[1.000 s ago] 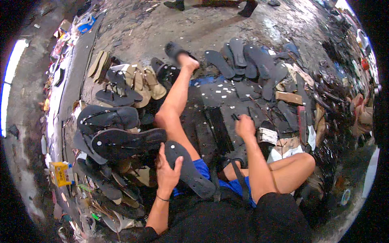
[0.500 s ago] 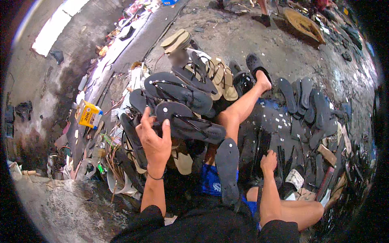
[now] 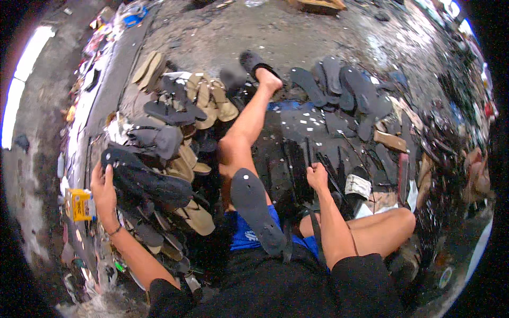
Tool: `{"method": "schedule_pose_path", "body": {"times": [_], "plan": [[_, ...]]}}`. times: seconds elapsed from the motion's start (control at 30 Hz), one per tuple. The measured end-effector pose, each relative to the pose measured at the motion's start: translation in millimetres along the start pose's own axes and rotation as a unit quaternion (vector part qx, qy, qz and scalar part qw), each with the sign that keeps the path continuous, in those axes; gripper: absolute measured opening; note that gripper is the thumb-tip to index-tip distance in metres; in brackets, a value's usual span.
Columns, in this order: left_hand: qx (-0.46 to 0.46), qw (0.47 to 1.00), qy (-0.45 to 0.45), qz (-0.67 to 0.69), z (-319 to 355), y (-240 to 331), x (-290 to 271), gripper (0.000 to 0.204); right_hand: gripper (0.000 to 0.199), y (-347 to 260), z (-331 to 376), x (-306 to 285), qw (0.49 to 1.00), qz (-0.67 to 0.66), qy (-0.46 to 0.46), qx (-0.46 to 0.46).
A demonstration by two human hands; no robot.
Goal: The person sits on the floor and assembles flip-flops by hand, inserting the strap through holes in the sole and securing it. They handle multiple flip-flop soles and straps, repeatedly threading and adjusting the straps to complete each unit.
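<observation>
My left hand (image 3: 104,188) is at the left edge of a shoe pile, thumb and fingers apart. Its thumb reaches the end of a black flip-flop (image 3: 154,180) lying on top. My right hand (image 3: 318,177) is closed, with a thin dark strip (image 3: 308,150) sticking up from it; its exact kind is hard to make out. Black strips (image 3: 293,167) lie beside that hand. Across my blue shorts rests a dark grey sole (image 3: 255,209) with small holes and a white dot near its far end.
Tan flip-flops (image 3: 204,98) and dark ones (image 3: 172,108) lie beyond the pile. More dark soles (image 3: 328,77) are at the far right, near a brown block (image 3: 390,141). A yellow box (image 3: 82,204) stands by my left hand. My leg (image 3: 253,119) stretches between the heaps.
The view has swung to the right. My left hand has come to the left side of the pile; the top flip-flop lies differently. A dark strip now shows at my right hand.
</observation>
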State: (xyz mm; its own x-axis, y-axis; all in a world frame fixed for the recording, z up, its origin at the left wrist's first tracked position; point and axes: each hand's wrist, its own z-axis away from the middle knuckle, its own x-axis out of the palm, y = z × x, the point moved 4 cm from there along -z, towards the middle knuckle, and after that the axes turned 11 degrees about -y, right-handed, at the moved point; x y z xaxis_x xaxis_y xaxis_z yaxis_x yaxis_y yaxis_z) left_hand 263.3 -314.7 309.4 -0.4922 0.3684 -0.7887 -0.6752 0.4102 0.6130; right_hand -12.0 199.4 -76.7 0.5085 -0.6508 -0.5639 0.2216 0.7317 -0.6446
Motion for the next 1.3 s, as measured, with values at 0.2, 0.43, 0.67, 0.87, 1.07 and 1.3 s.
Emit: {"method": "schedule_pose_path", "body": {"times": [0.2,0.43,0.67,0.87,1.07,1.3], "plan": [[0.277,0.952,0.122,0.054,129,132,83,0.035,0.029,-59,30,-32,0.913,-0.371,-0.165,-0.029],[0.068,0.793,-0.381,0.47,131,207,309,0.036,0.017,-153,155,-82,0.866,-0.396,-0.294,-0.08],[0.02,0.735,-0.47,0.488,139,205,310,0.027,0.024,-154,207,-101,0.83,-0.488,-0.26,-0.072],[0.024,0.72,-0.476,0.504,141,197,301,0.031,0.027,-152,222,-102,0.824,-0.503,-0.243,-0.097],[0.03,0.725,-0.437,0.532,141,189,297,0.034,0.025,-152,230,-102,0.818,-0.496,-0.277,-0.086],[0.023,0.729,-0.424,0.537,142,180,300,0.028,0.029,-150,231,-100,0.854,-0.432,-0.27,-0.101]]}}
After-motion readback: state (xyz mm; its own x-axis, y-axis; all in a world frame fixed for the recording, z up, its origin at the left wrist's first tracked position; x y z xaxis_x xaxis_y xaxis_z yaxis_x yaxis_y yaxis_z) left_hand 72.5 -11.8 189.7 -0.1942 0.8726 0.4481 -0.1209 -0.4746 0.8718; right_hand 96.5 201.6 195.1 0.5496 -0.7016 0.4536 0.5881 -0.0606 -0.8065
